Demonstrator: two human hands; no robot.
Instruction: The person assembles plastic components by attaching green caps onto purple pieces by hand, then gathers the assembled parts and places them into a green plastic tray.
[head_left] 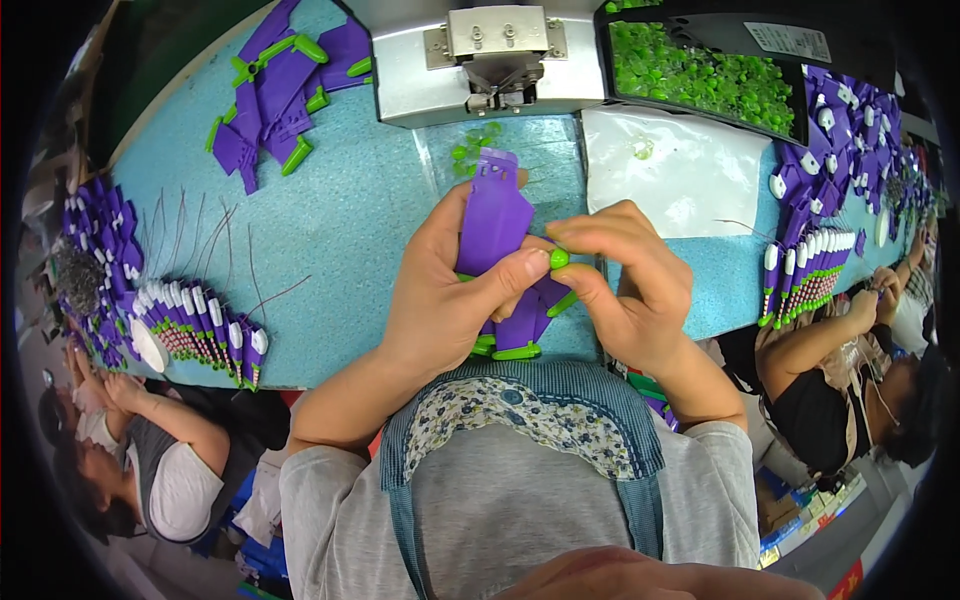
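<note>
Purple plastic pieces (pixel 495 215), several flat parts stacked together, are held upright above the blue surface (pixel 340 220), just in front of the person's chest. The left hand (pixel 440 290) wraps around the stack with the thumb pressed across its front, while the right hand (pixel 625 275) pinches a small green cap (pixel 559 258) between thumb and forefinger right at the stack's right edge, touching the left thumb tip. Other green tips (pixel 515 351) already show at the bottom of the stack. The likeliest slip, in my judgement, is the cap: it is tiny and smooth, held only by fingertip pressure, and if it meets the purple edge at an angle it could pop free and fall to the lap or floor rather than onto the surface. The stack itself is loosely fanned at its lower end, so a hard push from the right could skew the pieces or shove one out of the left hand's hold. Loose green bits (pixel 475 140) lie near the metal press (pixel 500 50) behind, and a black tray of green caps (pixel 700 70) sits well apart at the upper right.
</note>
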